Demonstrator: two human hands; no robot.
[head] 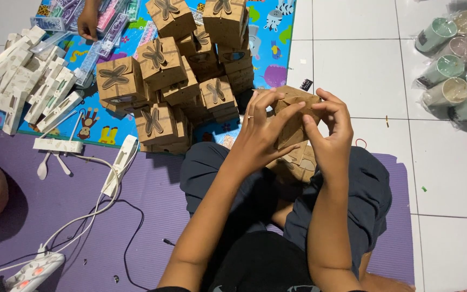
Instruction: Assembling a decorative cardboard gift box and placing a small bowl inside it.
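Observation:
A small brown cardboard box (pixel 293 111) is held above my lap between both hands. My left hand (pixel 260 132) grips its left side, fingers curled over the top flaps. My right hand (pixel 331 135) grips its right side, with thumb and fingers pressing on the top. More flat brown cardboard (pixel 298 162) lies on my lap under the box. A pile of finished brown boxes (pixel 174 75) with butterfly-shaped tops is stacked just beyond my knees.
White narrow boxes (pixel 28 81) lie heaped at the left on a colourful play mat (pixel 274 43). Another person's hand (pixel 88 21) reaches in at the top left. White cables and a power strip (pixel 33 270) cross the purple mat (pixel 71 205). Wrapped cups (pixel 455 59) lie on the white tiles.

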